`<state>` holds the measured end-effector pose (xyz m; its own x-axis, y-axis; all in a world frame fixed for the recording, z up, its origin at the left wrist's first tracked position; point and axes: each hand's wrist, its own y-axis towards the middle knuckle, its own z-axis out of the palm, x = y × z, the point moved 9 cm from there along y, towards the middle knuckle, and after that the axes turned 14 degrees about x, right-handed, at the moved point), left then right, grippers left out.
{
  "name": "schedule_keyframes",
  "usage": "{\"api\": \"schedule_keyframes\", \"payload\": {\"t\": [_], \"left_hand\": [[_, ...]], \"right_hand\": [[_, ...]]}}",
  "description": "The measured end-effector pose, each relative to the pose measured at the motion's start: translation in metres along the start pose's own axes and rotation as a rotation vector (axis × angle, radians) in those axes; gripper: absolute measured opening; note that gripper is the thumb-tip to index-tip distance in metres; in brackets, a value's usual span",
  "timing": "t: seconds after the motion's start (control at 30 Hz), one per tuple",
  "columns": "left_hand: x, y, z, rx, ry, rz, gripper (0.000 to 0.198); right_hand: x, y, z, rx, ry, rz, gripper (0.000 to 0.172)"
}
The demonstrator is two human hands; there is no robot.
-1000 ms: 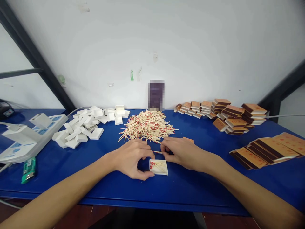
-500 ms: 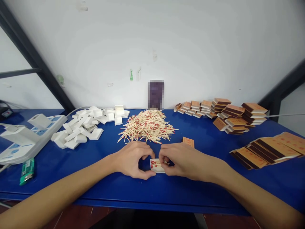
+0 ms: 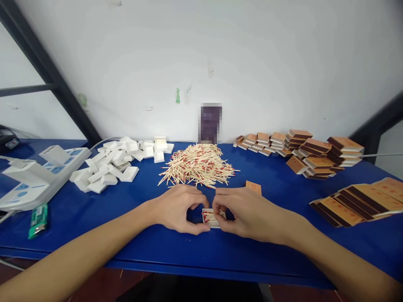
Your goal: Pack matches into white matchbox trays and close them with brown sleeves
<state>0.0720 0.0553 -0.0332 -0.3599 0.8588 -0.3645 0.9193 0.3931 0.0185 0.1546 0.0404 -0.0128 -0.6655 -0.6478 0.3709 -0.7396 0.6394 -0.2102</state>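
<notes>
A small white matchbox tray lies on the blue table between my hands, with several red-headed matches inside. My left hand holds the tray at its left end, thumb at the near side and forefinger at the far side. Over the right end curls my right hand, its thumb and fingers closed at the matches and hiding part of them. Just beyond the right hand lies an orange matchbox sleeve. A large heap of loose matches sits behind the tray.
White empty trays are piled at the left, by a power strip and a green packet. Stacked matchbox sleeves stand at the back right, flattened ones nearer. A pixelated dark object leans against the wall.
More matches now show in the tray, where fewer lay before. My right hand's fingers have shifted slightly over its right end. The whole view has shifted a little.
</notes>
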Motion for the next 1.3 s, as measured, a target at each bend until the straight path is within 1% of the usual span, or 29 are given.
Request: {"api": "schedule_keyframes", "payload": {"t": [0.13, 0.2, 0.33, 0.43, 0.5, 0.53, 0.63, 0.7, 0.77, 0.9, 0.97, 1.1, 1.13, 1.2, 1.27, 1.3], "left_hand": [[-0.002, 0.000, -0.001, 0.005, 0.020, -0.004, 0.035], [-0.003, -0.001, -0.002, 0.002, 0.030, -0.003, 0.035], [-0.003, 0.000, -0.003, 0.004, 0.041, -0.011, 0.035], [-0.004, -0.001, -0.007, -0.030, 0.075, -0.035, 0.033], [-0.009, -0.002, -0.008, -0.038, 0.112, -0.017, 0.031], [-0.012, -0.002, -0.008, -0.035, 0.130, 0.002, 0.031], [-0.017, -0.003, -0.009, -0.036, 0.185, 0.023, 0.030], [-0.020, -0.004, -0.010, -0.038, 0.221, 0.028, 0.030], [-0.023, -0.006, -0.012, -0.048, 0.242, 0.045, 0.030], [-0.029, -0.008, -0.015, -0.070, 0.268, 0.073, 0.033], [-0.032, -0.007, -0.012, -0.048, 0.261, 0.088, 0.034], [-0.037, -0.006, -0.006, 0.005, 0.214, 0.137, 0.040], [-0.037, -0.005, -0.006, 0.005, 0.199, 0.144, 0.041], [-0.032, -0.005, -0.011, -0.024, 0.183, 0.122, 0.035], [-0.021, -0.006, -0.020, -0.090, 0.207, 0.044, 0.027], [-0.013, -0.007, -0.026, -0.125, 0.232, -0.012, 0.025]], "right_hand": [[0.001, -0.003, -0.001, 0.050, -0.028, 0.013, 0.008], [0.000, -0.003, 0.000, 0.054, -0.035, 0.015, 0.007], [0.000, -0.005, -0.001, 0.020, -0.042, 0.012, 0.005], [0.001, -0.008, -0.004, -0.013, -0.065, 0.011, 0.017], [0.004, -0.011, -0.007, -0.036, -0.064, -0.011, 0.025], [0.005, -0.012, -0.009, -0.048, -0.062, -0.028, 0.026], [0.004, -0.011, -0.013, -0.095, -0.092, -0.053, 0.019], [-0.003, -0.009, -0.015, -0.131, -0.142, -0.017, 0.017], [-0.013, -0.004, -0.015, -0.151, -0.183, 0.057, 0.015], [-0.032, 0.003, -0.009, -0.148, -0.200, 0.202, 0.012], [-0.035, 0.005, -0.007, -0.167, -0.204, 0.233, 0.012], [-0.035, 0.010, -0.002, -0.223, -0.225, 0.241, 0.014], [-0.035, 0.011, -0.001, -0.230, -0.232, 0.239, 0.015], [-0.035, 0.014, -0.001, -0.262, -0.247, 0.223, 0.016], [-0.034, 0.017, -0.002, -0.312, -0.261, 0.187, 0.016], [-0.033, 0.018, -0.003, -0.333, -0.267, 0.163, 0.015]]}}
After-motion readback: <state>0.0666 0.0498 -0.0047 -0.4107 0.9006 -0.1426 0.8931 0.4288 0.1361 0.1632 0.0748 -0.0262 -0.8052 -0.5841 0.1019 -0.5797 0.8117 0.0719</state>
